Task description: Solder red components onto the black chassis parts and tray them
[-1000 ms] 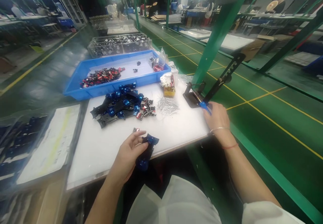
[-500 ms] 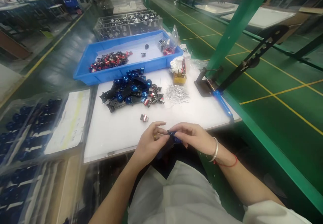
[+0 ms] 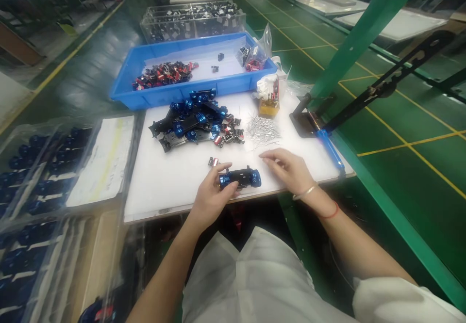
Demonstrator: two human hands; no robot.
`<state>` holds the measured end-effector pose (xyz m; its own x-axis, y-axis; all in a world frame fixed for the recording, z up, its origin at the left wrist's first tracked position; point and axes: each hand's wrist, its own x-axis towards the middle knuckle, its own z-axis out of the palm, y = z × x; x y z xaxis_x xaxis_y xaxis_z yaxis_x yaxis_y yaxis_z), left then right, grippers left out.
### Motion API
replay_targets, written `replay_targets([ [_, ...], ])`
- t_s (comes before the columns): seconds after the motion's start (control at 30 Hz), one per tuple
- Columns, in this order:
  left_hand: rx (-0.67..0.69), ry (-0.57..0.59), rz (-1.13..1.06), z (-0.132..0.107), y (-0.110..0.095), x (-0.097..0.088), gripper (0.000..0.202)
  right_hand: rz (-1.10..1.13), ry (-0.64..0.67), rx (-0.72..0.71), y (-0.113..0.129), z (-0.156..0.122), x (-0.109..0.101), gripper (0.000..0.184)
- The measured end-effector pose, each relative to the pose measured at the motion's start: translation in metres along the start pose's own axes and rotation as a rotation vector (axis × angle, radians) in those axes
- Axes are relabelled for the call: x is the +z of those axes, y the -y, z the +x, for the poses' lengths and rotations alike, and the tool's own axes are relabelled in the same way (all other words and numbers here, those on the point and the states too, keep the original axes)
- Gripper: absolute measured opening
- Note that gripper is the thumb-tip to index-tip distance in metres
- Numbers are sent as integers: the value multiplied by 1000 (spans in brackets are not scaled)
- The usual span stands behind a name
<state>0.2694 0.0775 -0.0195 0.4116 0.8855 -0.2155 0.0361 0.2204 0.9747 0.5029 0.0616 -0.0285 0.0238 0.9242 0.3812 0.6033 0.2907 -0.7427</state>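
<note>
My left hand (image 3: 213, 192) grips one end of a black-and-blue toy car chassis (image 3: 243, 178), thumb across its face and fingers behind it. The chassis lies lengthwise at the front edge of the white tabletop (image 3: 174, 182). My right hand (image 3: 287, 170) is off to its right, above the table. Its thumb and forefinger point left with a slight gap, and nothing shows between them. Just beyond the right hand lies a pile of thin metal pins (image 3: 264, 130). A small red-and-silver part (image 3: 213, 161) sits behind my left fingertips.
More blue-and-black chassis (image 3: 189, 121) are heaped beside small red-and-silver parts (image 3: 229, 131). Behind them stands a blue bin (image 3: 174, 89) with red and black pieces. A yellow box (image 3: 268, 108), a blue-handled soldering iron (image 3: 329, 148) and a green post (image 3: 367, 32) are on the right.
The chassis has come up from the table's edge and turned lengthwise in my left hand. My right hand has let go of it and moved right and forward towards the pins.
</note>
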Motion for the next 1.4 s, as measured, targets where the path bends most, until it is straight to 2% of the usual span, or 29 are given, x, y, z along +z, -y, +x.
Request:
replay_targets([
  [0.07,-1,7,39,4,-1,-4,49,-196,-31,-190,-15,13,0,18],
  [0.17,-17,36,49,7,-1,-8,49,-425,24,-380,-30,30,1,19],
  [0.3,-57,68,70,8,3,-11,49,-609,142,-503,-35,44,1,22],
  [0.43,-73,81,97,8,4,-13,51,-787,281,-642,-29,55,-4,26],
  [0.53,-71,89,111,9,3,-13,48,-872,368,-694,-24,62,-5,31],
  [0.6,-63,88,122,10,1,-13,47,-920,406,-686,-21,63,-4,31],
  [0.7,-56,81,121,10,2,-13,48,-919,396,-619,-14,56,-2,30],
  [0.87,-60,69,99,11,3,-11,50,-676,406,-485,-5,31,-8,25],
  [0.97,-51,63,97,11,2,-11,49,-542,417,-422,-10,21,-15,18],
  [1.1,-61,62,142,11,1,-10,50,-438,345,-354,-24,18,-21,20],
  [1.2,-66,53,163,10,0,-10,51,-380,342,-344,-29,18,-22,21],
  [1.4,-77,42,153,10,-4,-8,50,-317,370,-427,-29,22,-21,25],
])
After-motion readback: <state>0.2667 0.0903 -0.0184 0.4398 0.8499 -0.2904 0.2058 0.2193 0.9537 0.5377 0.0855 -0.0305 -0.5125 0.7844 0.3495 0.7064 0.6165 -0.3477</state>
